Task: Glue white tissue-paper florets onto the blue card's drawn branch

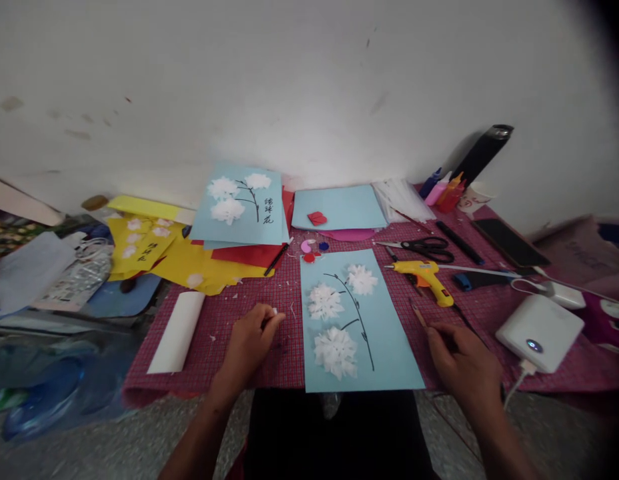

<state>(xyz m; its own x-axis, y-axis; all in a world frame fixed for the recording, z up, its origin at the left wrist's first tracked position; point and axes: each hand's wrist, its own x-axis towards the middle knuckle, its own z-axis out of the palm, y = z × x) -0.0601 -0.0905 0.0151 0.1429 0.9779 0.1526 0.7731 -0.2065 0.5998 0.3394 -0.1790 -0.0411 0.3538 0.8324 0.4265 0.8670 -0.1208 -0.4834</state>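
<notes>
A light blue sheet (389,333) lies in front of me, with three white paper flowers (335,352) on it and a drawn black stem with branches. To its left, my left hand (252,343) rests on the cloth with thumb and fingers pinched together. A tiny white spot shows at those fingertips; I cannot make out what it is. On the sheet's right side, my right hand (462,357) is closed around a thin brush-like stick (419,317) with a dark tip pointing away from me. A yellow glue gun (424,277) lies just beyond that hand.
Scissors (422,248), a black marker (459,242), paint bottles (449,191), a phone (509,241) and a white power bank (539,332) are on the right. Finished flower card (269,230), yellow paper (214,270) and a white roll (177,333) are left. Paint caps (309,257) sit behind the sheet.
</notes>
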